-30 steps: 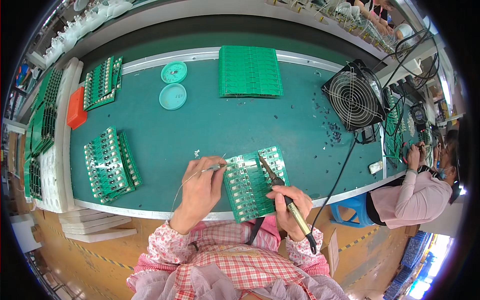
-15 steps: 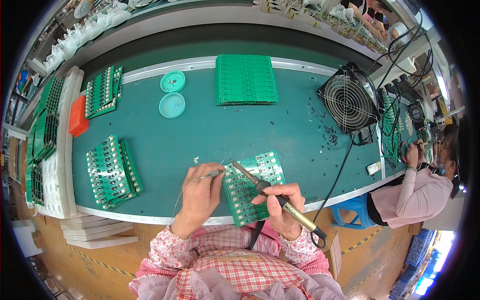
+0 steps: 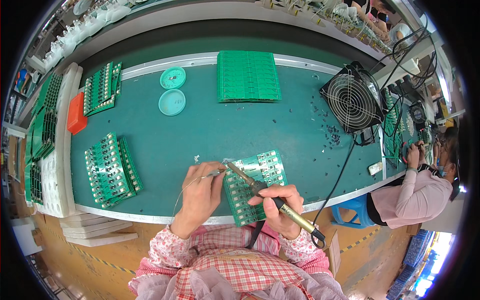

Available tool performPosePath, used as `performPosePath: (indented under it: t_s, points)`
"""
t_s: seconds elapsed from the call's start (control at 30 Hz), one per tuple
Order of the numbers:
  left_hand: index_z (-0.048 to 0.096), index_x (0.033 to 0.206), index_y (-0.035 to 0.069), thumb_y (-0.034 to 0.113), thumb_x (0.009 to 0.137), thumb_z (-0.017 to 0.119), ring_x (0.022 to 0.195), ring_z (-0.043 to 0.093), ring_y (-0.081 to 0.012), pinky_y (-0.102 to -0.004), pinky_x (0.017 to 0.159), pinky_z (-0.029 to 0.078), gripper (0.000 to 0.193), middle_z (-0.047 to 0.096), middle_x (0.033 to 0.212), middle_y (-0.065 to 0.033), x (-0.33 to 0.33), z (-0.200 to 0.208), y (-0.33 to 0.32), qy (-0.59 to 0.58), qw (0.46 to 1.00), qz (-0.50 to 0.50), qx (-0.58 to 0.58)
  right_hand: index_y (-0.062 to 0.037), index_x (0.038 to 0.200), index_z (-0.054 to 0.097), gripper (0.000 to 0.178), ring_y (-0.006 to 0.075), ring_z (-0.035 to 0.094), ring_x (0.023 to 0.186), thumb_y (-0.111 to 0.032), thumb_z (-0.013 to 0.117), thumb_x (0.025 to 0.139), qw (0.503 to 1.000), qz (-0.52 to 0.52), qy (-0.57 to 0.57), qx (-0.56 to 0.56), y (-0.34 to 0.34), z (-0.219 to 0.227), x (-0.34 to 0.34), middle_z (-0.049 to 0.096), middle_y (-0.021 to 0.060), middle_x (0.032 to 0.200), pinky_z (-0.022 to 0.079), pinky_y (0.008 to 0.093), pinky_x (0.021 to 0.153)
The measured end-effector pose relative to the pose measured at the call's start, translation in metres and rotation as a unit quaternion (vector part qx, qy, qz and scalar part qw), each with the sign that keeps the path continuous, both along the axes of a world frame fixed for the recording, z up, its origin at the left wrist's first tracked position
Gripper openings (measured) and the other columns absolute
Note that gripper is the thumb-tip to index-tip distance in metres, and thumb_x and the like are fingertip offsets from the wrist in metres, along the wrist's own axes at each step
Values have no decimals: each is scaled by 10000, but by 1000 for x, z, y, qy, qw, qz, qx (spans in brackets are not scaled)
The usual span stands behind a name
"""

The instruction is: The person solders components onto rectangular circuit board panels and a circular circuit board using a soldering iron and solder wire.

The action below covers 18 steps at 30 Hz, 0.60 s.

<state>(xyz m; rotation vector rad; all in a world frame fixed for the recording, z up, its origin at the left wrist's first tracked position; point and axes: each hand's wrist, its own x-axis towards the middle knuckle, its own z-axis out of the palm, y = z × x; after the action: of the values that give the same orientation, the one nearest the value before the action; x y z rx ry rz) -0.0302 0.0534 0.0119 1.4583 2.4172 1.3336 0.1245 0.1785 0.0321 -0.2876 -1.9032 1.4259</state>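
The right hand [image 3: 280, 207] grips a soldering iron [image 3: 270, 199], fingers wrapped tight around its handle, tip at the upper-left corner of the green circuit board panel [image 3: 255, 187] lying near the table's front edge. The left hand [image 3: 200, 192] pinches thin solder wire [image 3: 212, 174] — its end meets the tip.

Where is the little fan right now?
In the head view, the black wire-grilled fan stands at the far right of the green worktable, right of the flat stack of green circuit boards, beyond the right hand.
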Motion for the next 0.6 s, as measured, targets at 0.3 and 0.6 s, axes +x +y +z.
performPosePath:
  t_s: [0.3, 0.6]
  points:
    - [648, 993, 13, -23, 856, 667, 888, 640, -321, -386, 793, 493, 143, 686, 1010, -116, -1, 2, 1, 4, 1000, -3, 5, -12, 984, 635, 95, 146, 729, 659, -44, 669, 902, 995, -38, -87, -27, 0, 1, 5, 720, 70, 722, 564, 262, 599]
    - [653, 987, 16, -29, 853, 666, 878, 638, -313, -386, 787, 493, 142, 686, 1002, -107, 0, 2, 1, -3, 1000, 2, 0, -32, 1005, 641, 101, 133, 713, 642, -76, 673, 921, 988, -22, -147, -41, -1, 0, 1, 715, 63, 713, 527, 253, 567]
